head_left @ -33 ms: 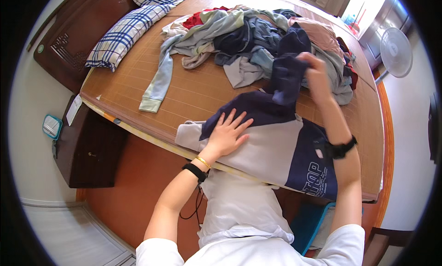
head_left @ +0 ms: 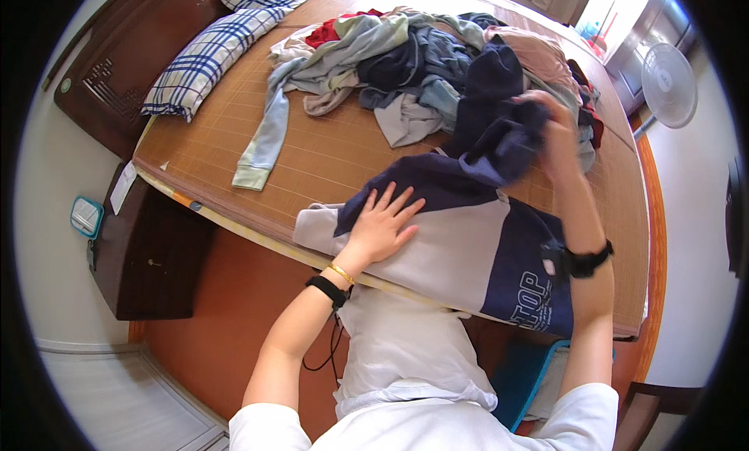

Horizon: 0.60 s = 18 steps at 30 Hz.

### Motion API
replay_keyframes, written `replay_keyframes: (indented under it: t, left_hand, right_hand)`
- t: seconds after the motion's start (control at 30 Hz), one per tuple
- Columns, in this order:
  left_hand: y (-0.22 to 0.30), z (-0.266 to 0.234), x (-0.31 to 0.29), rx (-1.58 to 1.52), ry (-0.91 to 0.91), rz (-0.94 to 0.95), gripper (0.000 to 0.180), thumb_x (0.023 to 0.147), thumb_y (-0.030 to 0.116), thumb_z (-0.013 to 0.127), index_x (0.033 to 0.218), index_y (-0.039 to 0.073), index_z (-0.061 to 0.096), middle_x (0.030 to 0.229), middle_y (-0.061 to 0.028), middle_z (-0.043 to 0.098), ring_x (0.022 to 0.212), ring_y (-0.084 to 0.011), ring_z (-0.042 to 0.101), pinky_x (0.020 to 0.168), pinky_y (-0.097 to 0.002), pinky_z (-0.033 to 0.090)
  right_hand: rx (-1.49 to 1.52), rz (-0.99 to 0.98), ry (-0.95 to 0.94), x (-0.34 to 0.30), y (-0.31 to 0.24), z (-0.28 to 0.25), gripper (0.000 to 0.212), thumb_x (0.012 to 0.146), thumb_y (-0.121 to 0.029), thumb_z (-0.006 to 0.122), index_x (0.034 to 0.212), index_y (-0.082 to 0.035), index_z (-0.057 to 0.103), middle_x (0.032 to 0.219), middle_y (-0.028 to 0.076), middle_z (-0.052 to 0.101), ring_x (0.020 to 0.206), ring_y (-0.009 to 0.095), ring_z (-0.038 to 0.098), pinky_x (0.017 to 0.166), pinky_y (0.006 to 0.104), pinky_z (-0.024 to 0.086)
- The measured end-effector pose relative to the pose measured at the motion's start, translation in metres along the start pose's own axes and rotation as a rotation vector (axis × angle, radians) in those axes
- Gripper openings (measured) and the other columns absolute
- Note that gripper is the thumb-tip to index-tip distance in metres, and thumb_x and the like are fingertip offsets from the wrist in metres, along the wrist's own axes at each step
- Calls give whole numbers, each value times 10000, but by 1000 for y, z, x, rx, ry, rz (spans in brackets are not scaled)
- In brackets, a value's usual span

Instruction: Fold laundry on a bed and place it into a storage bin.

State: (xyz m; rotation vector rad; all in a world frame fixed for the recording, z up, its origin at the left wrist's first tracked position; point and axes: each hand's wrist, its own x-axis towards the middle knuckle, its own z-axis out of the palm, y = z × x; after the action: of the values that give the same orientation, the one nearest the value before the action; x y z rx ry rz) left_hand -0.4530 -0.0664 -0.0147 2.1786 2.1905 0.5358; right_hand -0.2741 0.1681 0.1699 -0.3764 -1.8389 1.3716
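Observation:
A navy and light grey sweatshirt point(head_left: 460, 236) lies along the near edge of the bed, white lettering on its navy right end. On its upper left part my left hand point(head_left: 384, 226) rests flat, fingers spread. My right hand point(head_left: 555, 135), smeared by motion, grips a bunched navy part of the sweatshirt, seemingly a sleeve, lifted above the mat. That dark cloth reaches back to a pile of clothes point(head_left: 425, 57), and where it ends among them is hard to tell.
A brown woven mat point(head_left: 211, 158) covers the bed. Blue checked pillows point(head_left: 214, 57) lie at the far left by the dark headboard point(head_left: 117, 69). A dark nightstand point(head_left: 152, 256) stands left of the bed, a fan point(head_left: 669, 84) at the right. One pale blue sleeve point(head_left: 265, 143) trails from the pile.
My right hand has moved a little to the right, drawing the bunched navy cloth with it. My left hand stays in place on the sweatshirt.

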Motion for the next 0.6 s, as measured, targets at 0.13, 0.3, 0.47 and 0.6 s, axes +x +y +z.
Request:
replay_keyframes:
  t: [0.13, 0.3, 0.47, 0.6]
  left_hand:
    - [28, 8, 29, -93, 63, 76, 527, 931, 412, 521, 1406, 188, 477, 1486, -98, 411, 1410, -358, 292, 1146, -546, 197]
    - [18, 7, 15, -28, 37, 8, 491, 916, 408, 538, 1259, 57, 566, 1350, -166, 518, 1342, -369, 381, 1136, -529, 227]
    - [11, -4, 16, -146, 195, 32, 215, 870, 173, 618, 1047, 52, 604, 1088, -120, 616, 1099, -328, 546, 974, -459, 410]
    - [28, -9, 18, -91, 298, -23, 199, 761, 28, 679, 949, 42, 613, 948, -93, 625, 935, -298, 586, 868, -397, 456]
  right_hand:
    - [731, -655, -949, -65, 82, -248, 258, 942, -399, 563, 886, -164, 652, 960, 37, 605, 1166, 266, 469, 1077, 443, 298]
    - [468, 86, 65, -267, 78, -255, 140, 922, -240, 595, 955, -107, 625, 933, 41, 591, 1011, 210, 534, 954, 371, 423]
    - [-271, 610, 610, -317, 30, -222, 294, 885, -105, 602, 1174, -59, 593, 1010, 13, 630, 938, 83, 587, 794, 203, 456]
    - [-824, 473, 410, -328, 16, -197, 461, 877, -161, 660, 1309, -81, 520, 1203, 147, 564, 1103, 256, 558, 989, 372, 435]
